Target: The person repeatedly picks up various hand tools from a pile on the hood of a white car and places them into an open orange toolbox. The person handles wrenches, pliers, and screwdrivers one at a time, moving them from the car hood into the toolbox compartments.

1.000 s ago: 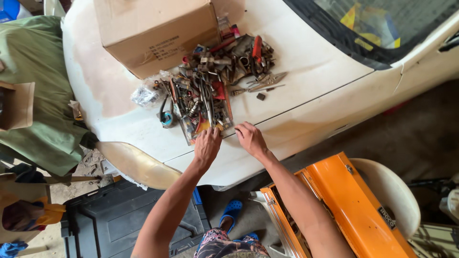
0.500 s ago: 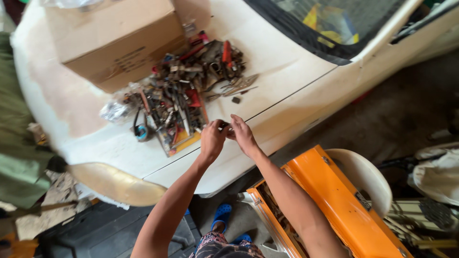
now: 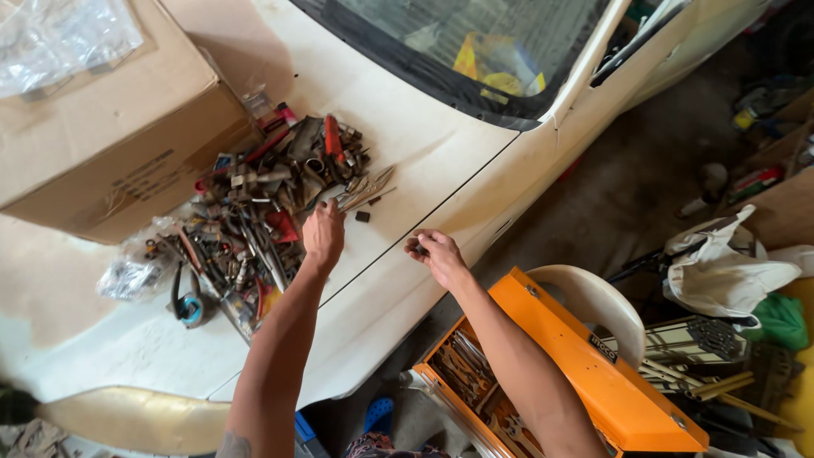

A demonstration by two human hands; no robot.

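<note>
Brown cardboard box (image 3: 110, 127) beside tool pile (image 3: 263, 212); left hand (image 3: 324, 233) reaching, loose; right hand (image 3: 434, 253) pinching small part (image 3: 419, 249).

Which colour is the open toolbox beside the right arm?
The toolbox is bright orange, shown in the head view, the only one.

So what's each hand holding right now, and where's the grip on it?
The right hand pinches a small dark part between its fingertips; which end cannot be told. The left hand reaches into the tool pile; a hold there cannot be told.
</note>
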